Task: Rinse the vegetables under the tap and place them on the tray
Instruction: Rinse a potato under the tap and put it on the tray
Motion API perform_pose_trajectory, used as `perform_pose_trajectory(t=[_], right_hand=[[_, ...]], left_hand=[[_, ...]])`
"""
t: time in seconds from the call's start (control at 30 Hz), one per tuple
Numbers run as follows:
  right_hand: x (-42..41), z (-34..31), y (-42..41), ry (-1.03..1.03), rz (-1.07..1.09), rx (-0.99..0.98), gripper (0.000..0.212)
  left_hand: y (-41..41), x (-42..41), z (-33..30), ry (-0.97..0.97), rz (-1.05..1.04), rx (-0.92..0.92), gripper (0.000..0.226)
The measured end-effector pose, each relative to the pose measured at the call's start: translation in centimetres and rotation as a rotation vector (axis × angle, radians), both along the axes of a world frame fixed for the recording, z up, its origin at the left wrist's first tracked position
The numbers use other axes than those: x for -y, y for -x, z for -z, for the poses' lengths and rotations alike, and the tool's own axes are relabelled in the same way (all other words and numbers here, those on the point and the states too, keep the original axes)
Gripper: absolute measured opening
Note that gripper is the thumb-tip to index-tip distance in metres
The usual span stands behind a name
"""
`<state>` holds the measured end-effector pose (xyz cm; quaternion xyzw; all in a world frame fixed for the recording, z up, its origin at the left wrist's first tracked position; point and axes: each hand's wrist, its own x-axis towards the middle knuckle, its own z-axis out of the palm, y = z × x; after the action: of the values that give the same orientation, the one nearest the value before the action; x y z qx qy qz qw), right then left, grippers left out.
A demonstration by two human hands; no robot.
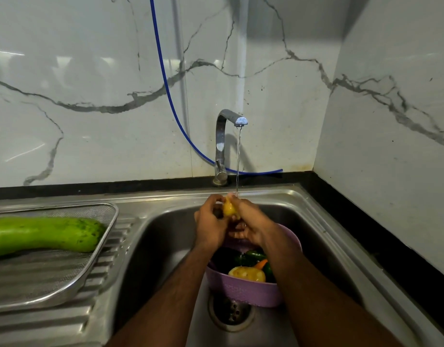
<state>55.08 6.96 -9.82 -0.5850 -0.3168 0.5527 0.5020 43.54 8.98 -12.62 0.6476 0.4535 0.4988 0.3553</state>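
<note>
Tap point(231, 121): running, thin stream falling onto the hands.
Potato point(229, 208): yellow, under the stream, above the sink point(166, 246).
Left hand point(211, 221): grip curled round the potato.
Right hand point(249, 221): grip also holding the potato.
Purple basket point(243, 291): in the sink, holding more vegetables.
Tray point(65, 284): left drainboard, carrying a green gourd point(40, 234).

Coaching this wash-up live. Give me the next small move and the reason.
Probably carry the potato left to the mesh tray: both the left hand and right hand grip it under the running tap, and only the bottle gourd lies there.
</note>
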Motion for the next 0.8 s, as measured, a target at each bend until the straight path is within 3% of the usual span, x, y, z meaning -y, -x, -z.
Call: perform_pose_trajectory(t=[0.2, 0.5, 0.8], right_hand=[[-0.1, 0.5, -1.0, -0.033, -0.03, -0.013, 0.029], [0.8, 0.9, -0.8, 0.009, 0.013, -0.119, 0.035], [2.4, 0.4, 0.7, 0.002, -0.078, 0.647, 0.044]], left_hand=[[0.8, 0.0, -0.1, -0.117, 0.033, -0.132, 0.036], [2.2, 0.5, 0.4, 0.005, 0.033, -0.344, 0.03], [5.4, 1.8, -2.4, -0.03, 0.018, -0.581, 0.009]])
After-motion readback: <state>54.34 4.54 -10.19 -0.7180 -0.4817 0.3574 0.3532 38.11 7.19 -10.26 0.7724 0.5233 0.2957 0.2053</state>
